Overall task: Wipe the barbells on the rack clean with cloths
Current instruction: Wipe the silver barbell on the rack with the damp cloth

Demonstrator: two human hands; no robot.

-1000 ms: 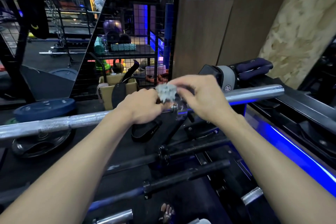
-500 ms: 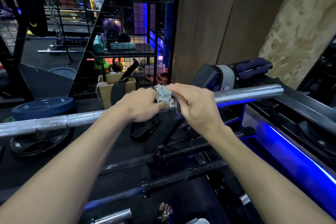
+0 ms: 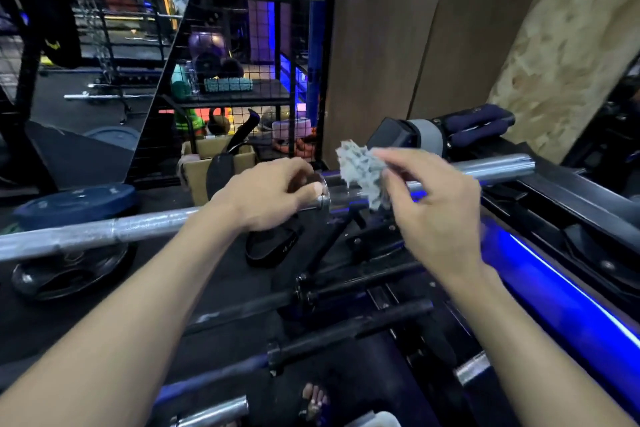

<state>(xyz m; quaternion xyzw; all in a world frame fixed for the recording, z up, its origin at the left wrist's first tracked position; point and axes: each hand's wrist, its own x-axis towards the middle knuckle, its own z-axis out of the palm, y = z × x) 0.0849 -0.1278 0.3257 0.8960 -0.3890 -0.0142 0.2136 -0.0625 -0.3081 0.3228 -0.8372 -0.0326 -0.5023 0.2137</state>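
While L hand [image 3: 268, 196] grips heavy, rigid steel barbell [image 3: 145, 227] at collar, soft, light cloth [image 3: 362, 172] is pinched by R hand [image 3: 433, 211] just above sleeve.

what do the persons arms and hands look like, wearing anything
Both forearms are bare up to the frame edge, with no sleeves showing. The left hand and right hand wear no gloves, and no rings, watch or wristband are visible.

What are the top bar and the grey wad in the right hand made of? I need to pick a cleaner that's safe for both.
Silver barbell: looks like steel, with a shiny chrome-like sleeve that reflects the blue light and a duller, textured shaft. Grey cloth, pinched by the right hand: a soft, nubby fabric, possibly microfibre or chenille, but too blurred to be sure.
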